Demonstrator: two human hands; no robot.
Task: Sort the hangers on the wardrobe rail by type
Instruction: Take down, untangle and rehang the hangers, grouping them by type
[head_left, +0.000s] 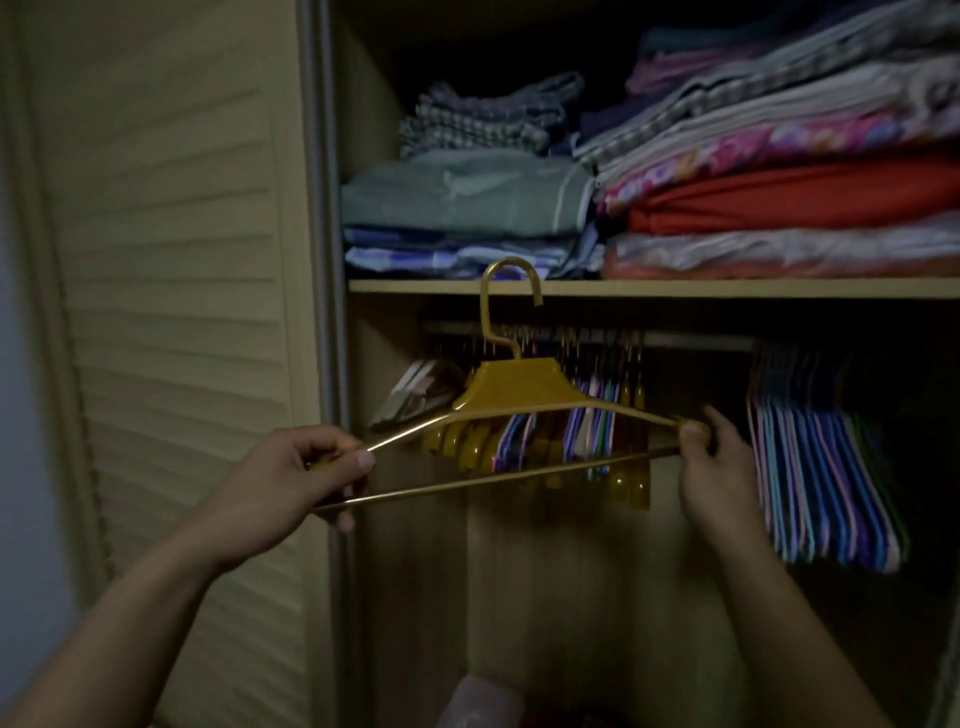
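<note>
Two hands hold one gold hanger (511, 387) in front of an open wardrobe, clear of the rail (691, 340). Left hand (283, 480): fingers and thumb curled round the hanger's left end, where the shoulder arm meets the lower bar. Right hand (714, 467): thumb and fingers pinching the right end. The hanger is held roughly level, tilted slightly down to the left, with its hook (506, 291) upright and rising in front of the shelf edge (727, 288). Behind it, a mixed bunch of gold and coloured hangers (571, 441) hangs on the left part of the rail; a separate group of slim coloured hangers (826, 478) hangs further right, with a bare stretch of rail between them. Above the shelf lie stacks of folded cloth (779, 202). At left stands a slatted door (171, 291).
</note>
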